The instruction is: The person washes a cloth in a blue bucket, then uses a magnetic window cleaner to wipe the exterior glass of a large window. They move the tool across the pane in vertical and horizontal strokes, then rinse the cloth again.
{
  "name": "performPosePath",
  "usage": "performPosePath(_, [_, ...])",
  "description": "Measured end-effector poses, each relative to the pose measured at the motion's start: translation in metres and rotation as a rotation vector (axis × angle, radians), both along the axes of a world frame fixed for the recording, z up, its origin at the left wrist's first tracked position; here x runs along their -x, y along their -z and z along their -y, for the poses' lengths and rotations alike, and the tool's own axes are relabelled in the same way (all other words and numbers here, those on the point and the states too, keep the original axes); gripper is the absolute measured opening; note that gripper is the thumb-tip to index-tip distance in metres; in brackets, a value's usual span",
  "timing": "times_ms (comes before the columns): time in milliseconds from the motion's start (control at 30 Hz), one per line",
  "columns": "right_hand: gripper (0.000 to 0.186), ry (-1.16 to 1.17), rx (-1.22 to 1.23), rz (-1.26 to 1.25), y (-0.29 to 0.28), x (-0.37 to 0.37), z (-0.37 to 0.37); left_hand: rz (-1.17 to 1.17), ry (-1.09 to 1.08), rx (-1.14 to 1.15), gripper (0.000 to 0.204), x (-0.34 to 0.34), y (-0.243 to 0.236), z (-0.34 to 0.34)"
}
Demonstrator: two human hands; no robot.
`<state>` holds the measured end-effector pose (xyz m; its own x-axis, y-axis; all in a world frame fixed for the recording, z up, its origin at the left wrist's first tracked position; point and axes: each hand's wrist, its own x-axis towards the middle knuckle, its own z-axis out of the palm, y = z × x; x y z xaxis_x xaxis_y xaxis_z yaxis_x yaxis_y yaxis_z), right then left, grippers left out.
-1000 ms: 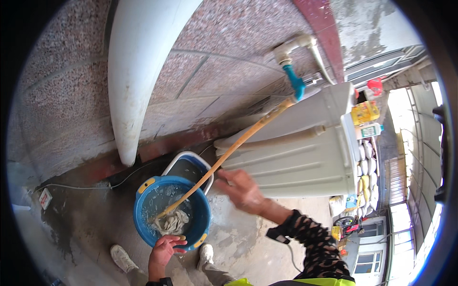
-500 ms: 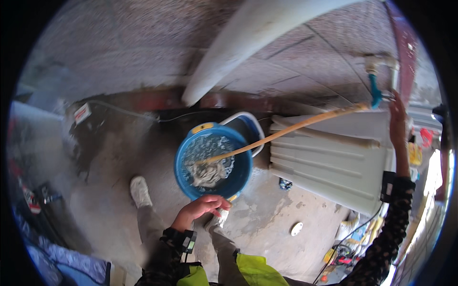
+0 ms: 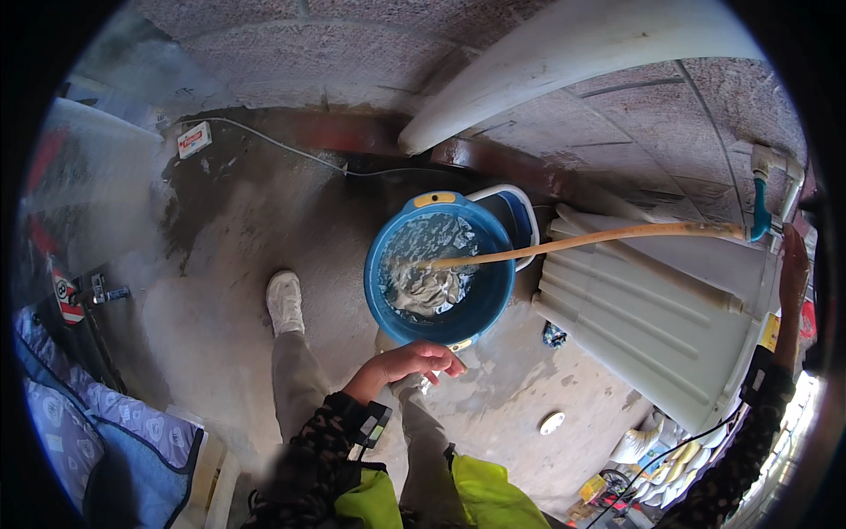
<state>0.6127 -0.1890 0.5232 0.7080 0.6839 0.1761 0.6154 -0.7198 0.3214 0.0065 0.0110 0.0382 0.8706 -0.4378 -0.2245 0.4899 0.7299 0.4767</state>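
A blue round tub (image 3: 379,286) on the wet floor holds water and crumpled pale cloth (image 3: 427,289). A tan hose (image 3: 582,238) runs into it from a teal-and-metal tap (image 3: 760,210) on the wall. My right hand (image 3: 792,256), at the far right edge, grips the metal part of the tap, its fingers partly hidden. Below the tub's near rim hangs my left hand (image 3: 410,361), its fingers loosely bent and apart. Behind the blue tub sits a second basin with a white rim (image 3: 525,229).
A ribbed white plastic tank (image 3: 634,335) stands right of the tub beneath a thick white pipe (image 3: 546,53). A thin cable (image 3: 291,150) lies along the wall beside a small white box (image 3: 194,141). Patterned fabric (image 3: 106,423) is at lower left, stacked sacks (image 3: 643,436) at lower right.
My right hand has risen from beside the tub to the tap. The view has turned, so the tub sits higher and more central. Water in the tub looks more churned.
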Motion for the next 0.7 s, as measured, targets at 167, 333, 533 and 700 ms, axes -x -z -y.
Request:
performPosePath(167, [0.053, 0.097, 0.002, 0.015, -0.014, -0.011, 0.002, -0.01, 0.013, 0.017, 0.039, 0.0, -0.002, 0.003])
performPosePath(333, [0.057, -0.004, 0.057, -0.1, -0.027, -0.011, -0.001, -0.001, 0.01, 0.033, 0.039, 0.0, 0.0, 0.004])
performPosePath(533, [0.055, 0.095, 0.11, -0.208, -0.037, -0.001, -0.005, -0.013, -0.004, 0.043, 0.039, 0.0, 0.0, 0.004])
performPosePath(700, [0.053, 0.038, 0.021, -0.262, -0.035, 0.002, -0.009, -0.018, -0.009, 0.025, 0.04, -0.001, -0.003, 0.001])
